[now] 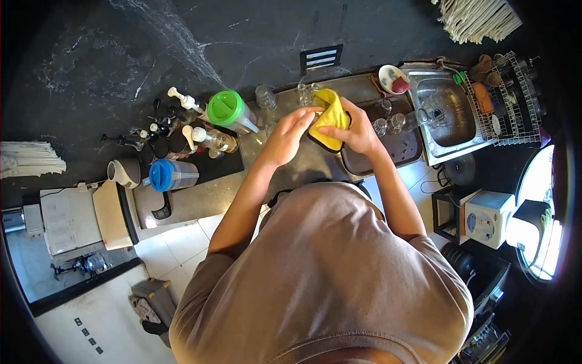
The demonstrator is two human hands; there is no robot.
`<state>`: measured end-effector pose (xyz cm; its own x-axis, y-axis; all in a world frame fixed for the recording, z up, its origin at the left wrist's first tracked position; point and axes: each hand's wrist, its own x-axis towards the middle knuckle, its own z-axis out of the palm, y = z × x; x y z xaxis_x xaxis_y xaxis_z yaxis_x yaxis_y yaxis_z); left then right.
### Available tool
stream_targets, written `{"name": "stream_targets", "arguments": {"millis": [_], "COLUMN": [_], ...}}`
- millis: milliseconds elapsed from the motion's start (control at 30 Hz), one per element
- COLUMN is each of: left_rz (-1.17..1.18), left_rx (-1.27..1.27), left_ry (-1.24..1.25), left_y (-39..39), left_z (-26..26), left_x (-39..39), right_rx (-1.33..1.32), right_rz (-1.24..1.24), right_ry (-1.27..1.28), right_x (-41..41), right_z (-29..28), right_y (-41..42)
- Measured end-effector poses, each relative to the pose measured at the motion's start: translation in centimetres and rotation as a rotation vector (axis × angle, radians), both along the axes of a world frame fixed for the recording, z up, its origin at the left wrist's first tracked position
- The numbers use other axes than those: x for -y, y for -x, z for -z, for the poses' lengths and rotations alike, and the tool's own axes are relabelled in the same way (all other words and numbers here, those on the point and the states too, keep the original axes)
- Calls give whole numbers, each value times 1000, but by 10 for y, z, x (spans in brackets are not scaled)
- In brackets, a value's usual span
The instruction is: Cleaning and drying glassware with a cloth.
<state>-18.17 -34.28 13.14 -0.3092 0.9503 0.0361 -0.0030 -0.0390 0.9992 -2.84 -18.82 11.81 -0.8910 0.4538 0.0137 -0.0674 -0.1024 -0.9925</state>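
Observation:
Above the steel counter (291, 168), my right hand (357, 129) grips a yellow cloth (334, 118) with a dark edge. My left hand (290, 134) meets the cloth's left side, its fingertips around a small clear object, probably glass, that the cloth partly covers. Small glass vessels (303, 93) stand behind the cloth, by the wall. More clear glasses (395, 122) sit on a brown tray (404, 152) to the right of my right hand. Stacked clear glasses (265, 96) stand beyond my left hand.
A green-lidded pitcher (227, 109), pump bottles (186, 100) and a blue-lidded pitcher (170, 175) crowd the counter's left. To the right are a white bowl with a red sponge-like item (400, 85), a steel sink (448, 136) holding glassware and a wire dish rack (511, 132).

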Motion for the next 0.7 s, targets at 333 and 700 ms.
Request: {"name": "stream_targets", "arguments": {"millis": [333,700], "left_rz": [39,-55], "left_rx": [-679,-91], "left_ry": [-216,256], "left_y": [-16,-33], "left_z": [53,170], "left_x": [10,52], "right_rx": [-85,357], "right_rz": [-175,223], "right_ry": [1388,611], "right_x": [28,38], "right_z": [104,147], "right_y": [-15,-14]}}
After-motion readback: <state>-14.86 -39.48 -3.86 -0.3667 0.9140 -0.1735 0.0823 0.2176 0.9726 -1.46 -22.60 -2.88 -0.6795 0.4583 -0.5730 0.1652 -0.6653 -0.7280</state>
